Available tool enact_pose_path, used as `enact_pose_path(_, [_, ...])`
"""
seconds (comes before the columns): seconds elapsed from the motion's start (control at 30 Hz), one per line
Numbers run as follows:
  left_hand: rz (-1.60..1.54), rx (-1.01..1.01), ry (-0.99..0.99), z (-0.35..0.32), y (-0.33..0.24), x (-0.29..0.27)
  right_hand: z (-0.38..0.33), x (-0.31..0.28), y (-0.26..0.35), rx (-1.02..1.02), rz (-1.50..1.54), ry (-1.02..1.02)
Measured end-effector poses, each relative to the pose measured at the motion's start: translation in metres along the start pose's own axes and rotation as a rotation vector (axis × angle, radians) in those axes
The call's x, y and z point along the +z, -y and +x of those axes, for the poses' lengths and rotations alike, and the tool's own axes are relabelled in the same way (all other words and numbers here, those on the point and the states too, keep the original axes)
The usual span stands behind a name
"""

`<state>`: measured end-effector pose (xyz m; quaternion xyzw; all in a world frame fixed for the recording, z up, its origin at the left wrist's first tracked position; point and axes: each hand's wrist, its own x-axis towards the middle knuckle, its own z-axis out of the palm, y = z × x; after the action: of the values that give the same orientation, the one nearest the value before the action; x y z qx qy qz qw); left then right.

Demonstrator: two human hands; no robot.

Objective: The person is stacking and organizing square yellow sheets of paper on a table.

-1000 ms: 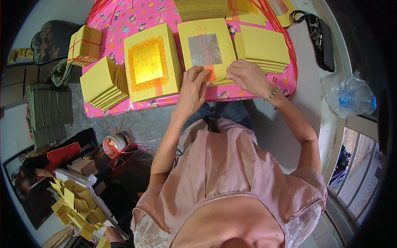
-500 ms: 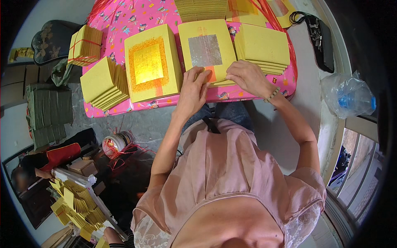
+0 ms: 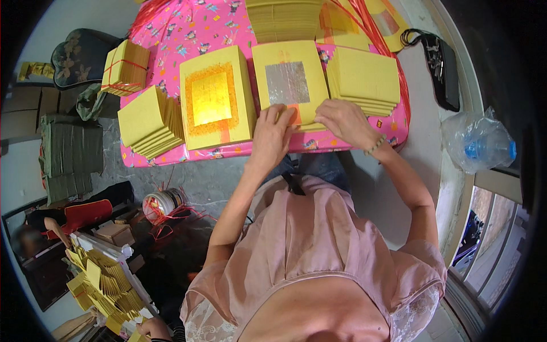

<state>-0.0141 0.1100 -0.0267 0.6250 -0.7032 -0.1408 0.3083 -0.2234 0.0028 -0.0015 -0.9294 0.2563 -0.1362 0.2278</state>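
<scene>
Pink patterned tablecloth (image 3: 178,27) beneath yellow paper stacks (image 3: 290,82) — grey floor (image 3: 211,182) alongside.

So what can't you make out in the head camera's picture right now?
All in the head view:
- Silver-square stack: part of its near edge is hidden by the left hand.
- Right hand: its fingertips show too small to tell whether they pinch anything.
- Back stack: its far end is cut off by the picture's upper edge.
- Co-worker's head: blurred.
</scene>
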Motion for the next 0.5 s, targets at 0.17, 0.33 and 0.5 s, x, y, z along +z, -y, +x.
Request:
enact_pose_path(0.17, [0.102, 0.045, -0.066, 0.005, -0.001, -0.001, 0.001, -0.005, 0.022, -0.079, -0.046, -0.154])
enact_pose_path(0.33, [0.199, -0.095, 0.135, 0.025, -0.013, -0.016, 0.017, -0.011, 0.014, -0.085, -0.150, -0.143])
enact_pose_path(0.5, [0.283, 0.087, -0.246, 0.033, -0.030, -0.021, 0.056, -0.039, 0.002, -0.033, -0.096, -0.201])
